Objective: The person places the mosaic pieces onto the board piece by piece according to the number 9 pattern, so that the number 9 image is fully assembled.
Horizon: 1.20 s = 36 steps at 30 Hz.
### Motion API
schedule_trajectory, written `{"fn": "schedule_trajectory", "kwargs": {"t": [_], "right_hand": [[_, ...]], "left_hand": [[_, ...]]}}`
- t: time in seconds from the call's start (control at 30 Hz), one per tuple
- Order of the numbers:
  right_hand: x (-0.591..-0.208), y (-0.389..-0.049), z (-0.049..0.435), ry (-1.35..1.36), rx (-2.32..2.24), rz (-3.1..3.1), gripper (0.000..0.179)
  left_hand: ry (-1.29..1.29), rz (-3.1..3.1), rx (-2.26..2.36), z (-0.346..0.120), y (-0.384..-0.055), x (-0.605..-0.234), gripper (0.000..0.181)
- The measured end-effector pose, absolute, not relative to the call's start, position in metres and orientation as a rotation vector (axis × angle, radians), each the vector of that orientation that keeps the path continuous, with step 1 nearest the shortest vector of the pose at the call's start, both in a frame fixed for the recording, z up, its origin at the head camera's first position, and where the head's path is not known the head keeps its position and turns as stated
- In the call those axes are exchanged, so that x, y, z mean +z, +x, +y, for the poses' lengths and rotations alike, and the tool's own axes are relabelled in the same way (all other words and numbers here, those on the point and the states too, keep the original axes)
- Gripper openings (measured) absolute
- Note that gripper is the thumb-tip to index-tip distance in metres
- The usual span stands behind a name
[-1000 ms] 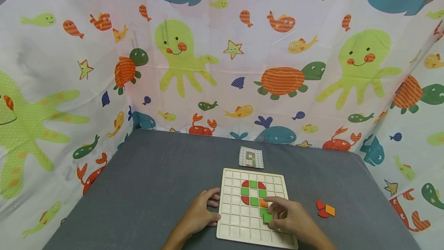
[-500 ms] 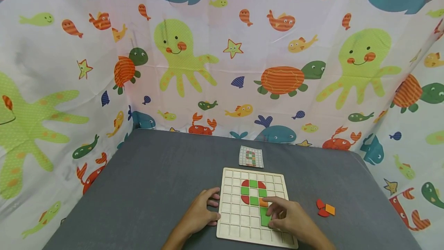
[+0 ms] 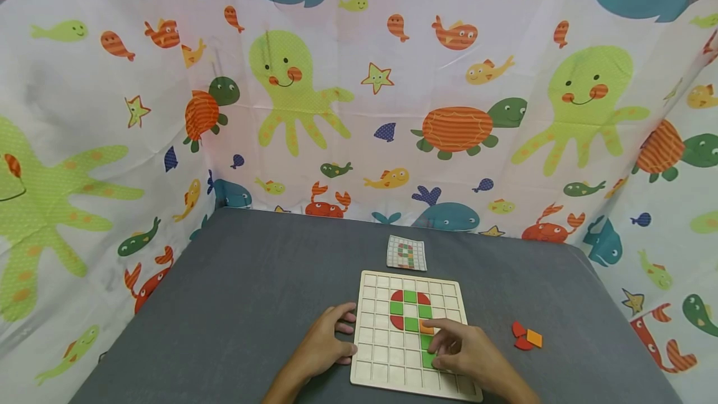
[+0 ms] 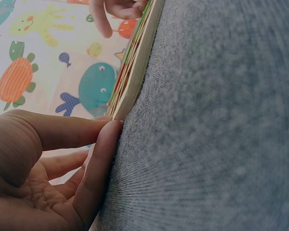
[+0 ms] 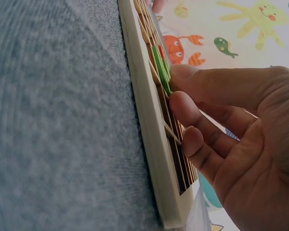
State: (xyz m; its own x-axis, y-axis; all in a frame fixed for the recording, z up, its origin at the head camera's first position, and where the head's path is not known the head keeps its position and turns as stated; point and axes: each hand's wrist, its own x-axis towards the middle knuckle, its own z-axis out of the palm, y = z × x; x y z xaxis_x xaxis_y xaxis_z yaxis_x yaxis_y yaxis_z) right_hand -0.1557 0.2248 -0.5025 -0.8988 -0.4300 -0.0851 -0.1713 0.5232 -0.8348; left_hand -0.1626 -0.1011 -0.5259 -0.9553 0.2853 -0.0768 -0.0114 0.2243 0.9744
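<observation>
Near green tile touched by right hand, fingers bent, grip impossible to tell
Wooden board touched at left edge by left hand, fingers relaxed

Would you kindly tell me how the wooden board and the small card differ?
The board is larger than the card. The board holds separate tiles, while the card bears a flat picture. The left hand touches the board; no hand touches the card. Both show gridded red-and-green patterns.
</observation>
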Motion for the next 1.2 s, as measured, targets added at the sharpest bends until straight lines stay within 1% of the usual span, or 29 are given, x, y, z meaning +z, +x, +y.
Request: {"fn": "schedule_trajectory", "kwargs": {"t": [0.4,0.83,1.2], "right_hand": [[-0.505,-0.158,0.238,-0.418,-1.392,2.623,0.055],[-0.502,-0.16,0.265,-0.064,-1.374,2.852,0.054],[-0.508,-0.159,0.294,-0.094,-1.204,3.143,0.055]], "left_hand": [[0.257,2.266,1.799,-0.101,-0.162,-0.524,0.079],[0.258,2.265,1.797,-0.102,-0.161,-0.526,0.079],[0.254,2.263,1.792,-0.102,-0.161,-0.526,0.079]]}}
